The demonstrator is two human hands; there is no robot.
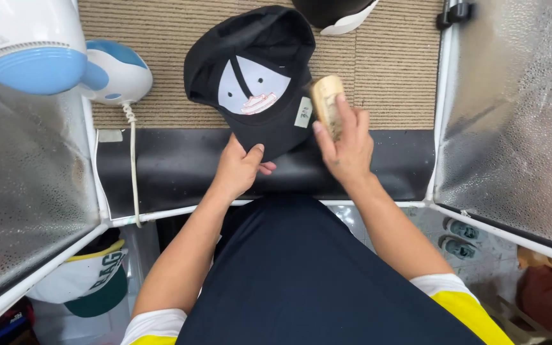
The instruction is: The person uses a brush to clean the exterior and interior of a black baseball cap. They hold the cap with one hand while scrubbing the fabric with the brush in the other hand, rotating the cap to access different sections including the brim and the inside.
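At frame centre the black cap [250, 83] is pinned to the worktop [391, 64] by the left hand [241, 167] — fingers clamped on its edge — while a wooden brush [327, 105], gripped in the right hand [347, 144], is pressed to its side; brushing appears under way, not finished.

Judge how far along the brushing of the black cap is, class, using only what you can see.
Done: the black cap lies inside-up on the ribbed mat. In hand: the left hand pinches its near edge while the right hand presses a wooden brush against its right side. Left: how much has been brushed cannot be told; no cleaned patch shows.
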